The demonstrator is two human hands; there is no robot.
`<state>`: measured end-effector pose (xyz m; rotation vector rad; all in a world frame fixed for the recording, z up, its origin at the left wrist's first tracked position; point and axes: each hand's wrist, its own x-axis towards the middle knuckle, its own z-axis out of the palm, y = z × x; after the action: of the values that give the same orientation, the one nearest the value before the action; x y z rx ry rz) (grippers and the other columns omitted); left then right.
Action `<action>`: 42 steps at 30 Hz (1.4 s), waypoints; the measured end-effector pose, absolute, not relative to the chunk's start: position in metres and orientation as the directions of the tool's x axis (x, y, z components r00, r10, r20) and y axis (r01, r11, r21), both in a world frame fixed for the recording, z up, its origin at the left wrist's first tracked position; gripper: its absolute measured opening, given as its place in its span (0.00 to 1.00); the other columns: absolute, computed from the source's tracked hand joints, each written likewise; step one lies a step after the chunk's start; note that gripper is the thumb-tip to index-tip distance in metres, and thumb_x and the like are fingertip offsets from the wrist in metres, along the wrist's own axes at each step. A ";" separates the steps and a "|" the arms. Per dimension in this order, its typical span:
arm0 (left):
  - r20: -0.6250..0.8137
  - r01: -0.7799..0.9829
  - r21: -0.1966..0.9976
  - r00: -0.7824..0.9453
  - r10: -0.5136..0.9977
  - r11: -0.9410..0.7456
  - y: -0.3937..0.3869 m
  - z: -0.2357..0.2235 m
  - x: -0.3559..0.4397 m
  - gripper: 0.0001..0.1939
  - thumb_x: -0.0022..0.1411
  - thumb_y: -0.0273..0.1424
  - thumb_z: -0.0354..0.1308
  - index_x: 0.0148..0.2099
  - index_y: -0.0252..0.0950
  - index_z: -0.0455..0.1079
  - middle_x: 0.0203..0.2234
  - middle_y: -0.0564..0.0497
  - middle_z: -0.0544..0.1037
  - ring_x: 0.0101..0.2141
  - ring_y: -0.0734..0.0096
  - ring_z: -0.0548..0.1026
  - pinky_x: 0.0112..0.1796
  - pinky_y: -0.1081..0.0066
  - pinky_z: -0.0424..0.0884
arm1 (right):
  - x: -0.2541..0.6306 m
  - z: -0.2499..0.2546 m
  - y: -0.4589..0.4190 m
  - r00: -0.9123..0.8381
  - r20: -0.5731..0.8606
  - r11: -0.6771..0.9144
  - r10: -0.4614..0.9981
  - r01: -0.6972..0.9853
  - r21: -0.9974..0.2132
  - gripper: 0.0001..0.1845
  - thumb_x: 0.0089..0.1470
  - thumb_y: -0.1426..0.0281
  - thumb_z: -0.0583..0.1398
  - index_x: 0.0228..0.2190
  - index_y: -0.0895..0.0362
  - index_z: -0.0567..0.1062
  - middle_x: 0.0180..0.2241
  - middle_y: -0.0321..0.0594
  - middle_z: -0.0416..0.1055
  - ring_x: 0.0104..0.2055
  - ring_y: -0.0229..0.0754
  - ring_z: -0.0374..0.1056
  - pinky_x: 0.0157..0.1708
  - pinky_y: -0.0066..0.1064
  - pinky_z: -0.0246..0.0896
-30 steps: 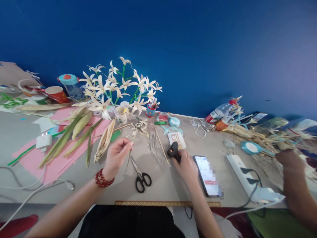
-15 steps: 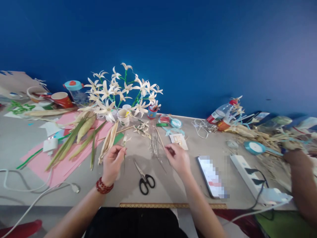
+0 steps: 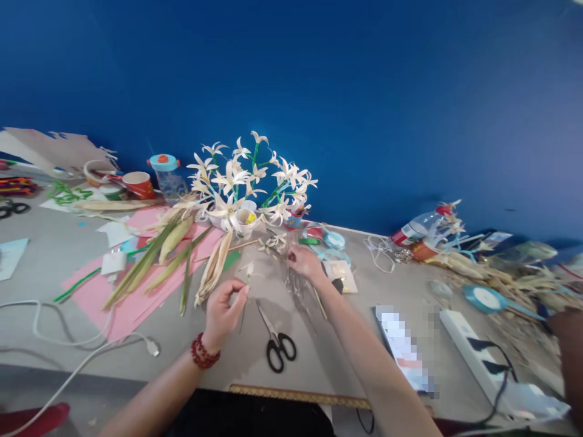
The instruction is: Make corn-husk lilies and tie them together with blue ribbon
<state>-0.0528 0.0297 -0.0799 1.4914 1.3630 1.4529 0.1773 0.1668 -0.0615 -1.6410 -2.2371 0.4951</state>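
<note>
The right hand (image 3: pixel 304 262) is now farther forward, at one o'clock by loose wires (image 3: pixel 297 290), grip unclear; the left hand (image 3: pixel 226 309) pinches a seemingly unfinished pale bloom (image 3: pixel 250 271) at eleven, while assembled white flowers (image 3: pixel 231 177) stand at twelve.

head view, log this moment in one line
left hand: pinching small pale flower by stem | right hand: at thin wires, grip unclear | scissors: on table, unheld

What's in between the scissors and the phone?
In the head view, the right forearm crosses between the scissors and the phone; whatever lies under it is hidden.
</note>
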 end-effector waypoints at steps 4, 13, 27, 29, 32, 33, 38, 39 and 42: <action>0.270 0.198 0.950 -0.135 0.953 -0.241 0.030 -0.080 -0.053 0.09 0.63 0.33 0.55 0.30 0.35 0.68 0.23 0.53 0.71 0.27 0.71 0.70 0.29 0.73 0.67 | 0.184 -0.057 0.162 -0.258 0.077 0.254 0.963 0.772 -0.582 0.02 0.47 0.74 0.61 0.26 0.57 0.75 0.27 0.36 0.74 0.32 0.40 0.68 0.34 0.27 0.57; 0.236 0.127 0.967 -0.103 0.966 -0.223 0.027 -0.075 -0.048 0.09 0.63 0.33 0.55 0.31 0.35 0.69 0.24 0.52 0.72 0.28 0.71 0.71 0.31 0.73 0.68 | 0.197 -0.038 0.121 -0.115 0.115 0.157 0.987 0.484 -0.861 0.11 0.49 0.61 0.61 0.31 0.57 0.75 0.26 0.36 0.73 0.26 0.38 0.67 0.27 0.30 0.63; 0.327 0.311 0.912 -0.149 0.933 -0.269 0.026 -0.064 -0.044 0.08 0.62 0.33 0.56 0.31 0.37 0.69 0.23 0.53 0.73 0.26 0.70 0.72 0.31 0.72 0.68 | 0.171 -0.022 0.040 -0.181 0.087 0.104 0.980 0.090 -0.990 0.10 0.54 0.62 0.62 0.29 0.56 0.71 0.34 0.42 0.76 0.33 0.40 0.72 0.35 0.34 0.70; 0.387 0.373 0.870 -0.113 0.915 -0.322 0.024 -0.057 -0.044 0.07 0.62 0.31 0.56 0.30 0.37 0.69 0.24 0.53 0.74 0.28 0.70 0.72 0.33 0.71 0.68 | 0.173 -0.021 0.035 -0.184 0.099 0.130 0.978 0.164 -0.978 0.08 0.56 0.64 0.61 0.31 0.56 0.71 0.30 0.40 0.76 0.33 0.42 0.72 0.36 0.34 0.69; 0.419 0.419 0.834 -0.057 0.906 -0.360 0.020 -0.045 -0.042 0.06 0.61 0.28 0.56 0.30 0.37 0.68 0.25 0.53 0.74 0.29 0.70 0.73 0.33 0.72 0.67 | 0.180 -0.016 0.029 -0.172 0.152 0.197 0.973 0.290 -0.936 0.07 0.58 0.66 0.58 0.35 0.56 0.74 0.31 0.41 0.76 0.35 0.43 0.73 0.37 0.34 0.69; 0.421 0.420 0.830 -0.042 0.906 -0.366 0.019 -0.042 -0.041 0.06 0.61 0.28 0.56 0.30 0.37 0.68 0.25 0.53 0.74 0.29 0.70 0.73 0.33 0.72 0.67 | 0.182 -0.013 0.027 -0.174 0.178 0.228 0.969 0.332 -0.915 0.07 0.59 0.67 0.58 0.37 0.56 0.75 0.33 0.41 0.76 0.36 0.43 0.74 0.38 0.34 0.68; 0.379 0.379 0.843 0.083 0.922 -0.381 0.013 -0.027 -0.035 0.08 0.62 0.26 0.54 0.29 0.37 0.66 0.24 0.54 0.71 0.27 0.71 0.70 0.33 0.72 0.66 | 0.191 0.013 0.017 -0.319 0.328 0.452 0.889 0.496 -0.741 0.13 0.62 0.72 0.53 0.42 0.53 0.77 0.38 0.43 0.75 0.42 0.45 0.72 0.43 0.37 0.66; 0.367 0.378 0.845 0.104 0.924 -0.378 0.013 -0.025 -0.034 0.07 0.61 0.25 0.54 0.29 0.37 0.66 0.23 0.54 0.71 0.27 0.72 0.70 0.33 0.72 0.66 | 0.192 0.019 0.014 -0.342 0.340 0.478 0.876 0.521 -0.708 0.14 0.62 0.72 0.53 0.43 0.52 0.76 0.38 0.43 0.75 0.43 0.45 0.71 0.43 0.37 0.66; 0.326 0.390 0.847 0.155 0.933 -0.361 0.011 -0.018 -0.031 0.07 0.61 0.24 0.54 0.29 0.37 0.66 0.23 0.55 0.70 0.27 0.72 0.70 0.33 0.72 0.65 | 0.191 0.035 0.010 -0.342 0.328 0.474 0.881 0.617 -0.629 0.12 0.62 0.73 0.53 0.44 0.52 0.74 0.38 0.42 0.75 0.41 0.44 0.71 0.41 0.35 0.65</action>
<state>-0.0306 0.0107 -0.0180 1.8404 1.2579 1.1733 0.1911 0.0103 0.0354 -1.2353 -2.0791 0.5290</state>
